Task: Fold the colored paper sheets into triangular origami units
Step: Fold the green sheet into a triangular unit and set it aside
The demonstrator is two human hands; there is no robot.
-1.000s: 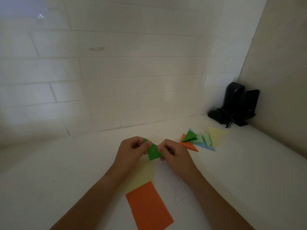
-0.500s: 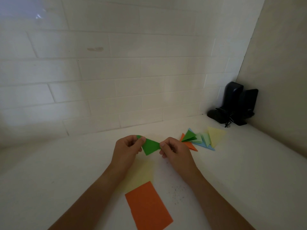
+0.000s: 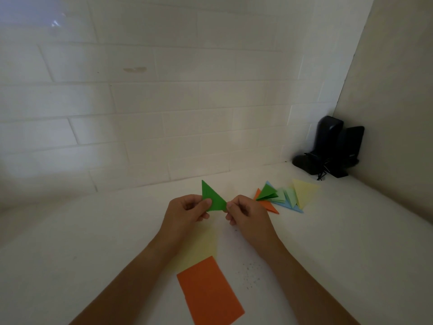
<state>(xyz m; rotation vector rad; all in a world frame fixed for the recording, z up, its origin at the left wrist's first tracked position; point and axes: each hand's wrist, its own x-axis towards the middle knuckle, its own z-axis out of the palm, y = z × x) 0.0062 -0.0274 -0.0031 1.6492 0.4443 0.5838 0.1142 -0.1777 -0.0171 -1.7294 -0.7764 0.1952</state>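
Nearest, flat on the white table (image 3: 70, 266): an orange sheet (image 3: 209, 290), unfolded, with a pale yellow sheet (image 3: 199, 249) partly tucked under its far edge. Thin and floppy by the look of it, easy to crease by accident, so best lifted by a corner or slid toward the edge before pinching.

Just beyond, held up off the table between both hands: a green triangle (image 3: 212, 199), already folded. Left hand (image 3: 187, 213) pinching its near-left edge, thumb laid on the face, other fingers curled behind. Right hand (image 3: 246, 215) nipping only the right tip between thumb and forefinger, remaining fingers curled. Layered paper here, so likely stiffer than a flat sheet yet still very light; springy, apt to open unless the creases get pressed hard. Safest grip along the folded edges, not the tips, which bend readily.

Farther right: a fanned pile of finished triangles (image 3: 284, 195) in orange, green, blue and yellow. In the far corner, a black device (image 3: 328, 146) against the tiled wall (image 3: 164, 90).
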